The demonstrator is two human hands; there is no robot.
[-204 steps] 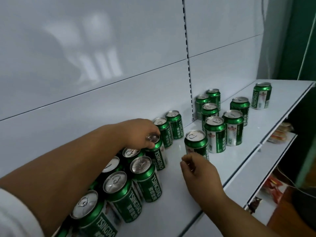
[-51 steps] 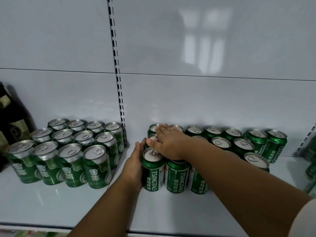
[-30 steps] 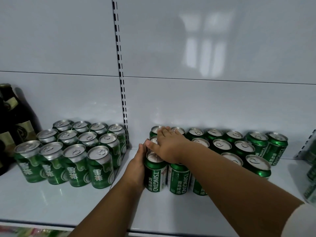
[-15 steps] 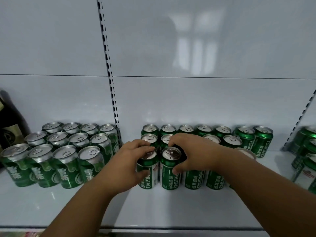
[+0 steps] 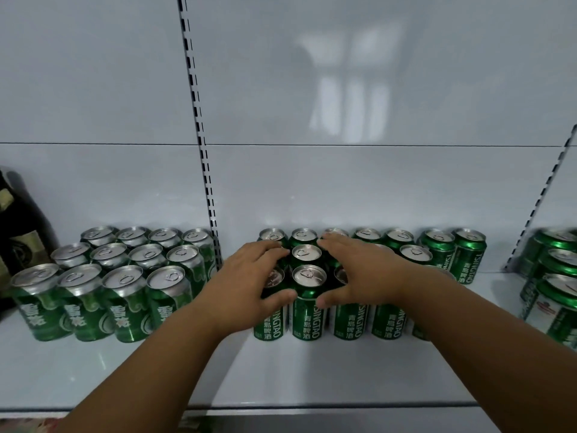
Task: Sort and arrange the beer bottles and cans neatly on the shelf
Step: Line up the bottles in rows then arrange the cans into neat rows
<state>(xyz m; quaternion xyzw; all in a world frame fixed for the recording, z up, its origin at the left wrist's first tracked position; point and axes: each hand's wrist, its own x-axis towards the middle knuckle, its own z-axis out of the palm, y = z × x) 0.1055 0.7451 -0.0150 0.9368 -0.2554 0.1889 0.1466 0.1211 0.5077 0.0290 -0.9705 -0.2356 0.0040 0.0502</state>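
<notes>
A block of green Tsingtao cans stands in rows at the middle of the white shelf, reaching back to the wall. My left hand lies spread over the block's front left cans, fingers straight and thumb against the front middle can. My right hand mirrors it on the cans just to the right, its thumb touching the same can's other side. Neither hand is lifting a can. Both hands hide the tops of some cans.
A tidy block of green cans with Chinese lettering stands on the left, past a slotted upright. Dark bottles stand at the far left edge. More green cans stand at the right edge. Bare shelf lies in front of the cans.
Half a second ago both hands gripped the tops of front cans with curled fingers. Now the fingers are straightened and spread over the block, with the middle front can showing between the hands.
</notes>
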